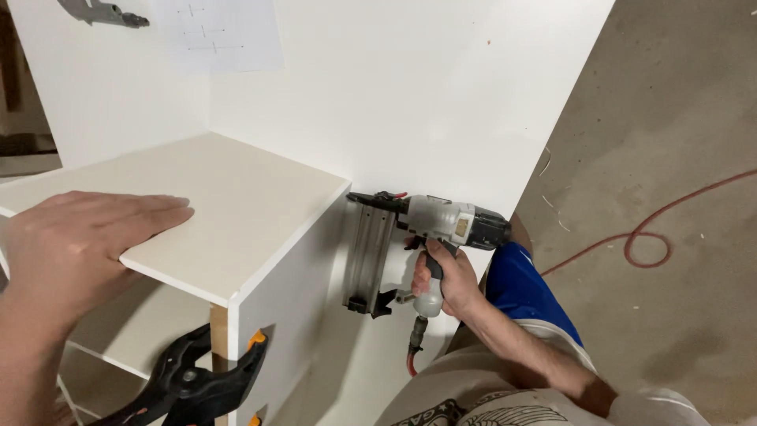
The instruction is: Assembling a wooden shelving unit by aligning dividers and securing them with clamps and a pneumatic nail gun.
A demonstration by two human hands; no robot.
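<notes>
- Your left hand (83,241) lies flat and spread, palm down, fingers together and pointing right, pressed on the near left part of the white top panel (236,213); it grips nothing.
- One large white back board (410,87) stands upright behind everything, and one sheet of paper with a faint line drawing (217,31) hangs on it at upper left.
- One white top panel rests horizontally on the cabinet, its right corner just beside the nose of the nail gun.
- One white side panel (288,300) stands upright under the right edge of the top panel, and one pale shelf (138,323) shows inside the cabinet below your left hand.
- One bare concrete floor (670,118) fills the right side, with one red air hose (646,237) curling in a loop on it, well apart from the cabinet.
- One grey and black nail gun (426,229) is held level, its nose against the back board beside the top panel's corner, its long magazine hanging down.
- Your right hand (441,280) is closed around the nail gun's handle, fingers wrapped tight.
- Two black spring clamps with orange pads show at lower left: one (193,379) bites the front edge of the side panel, and only an orange tip of the second (254,420) is visible at the bottom edge.
- One grey tool (106,12) sits at the top left, mostly cut off.
</notes>
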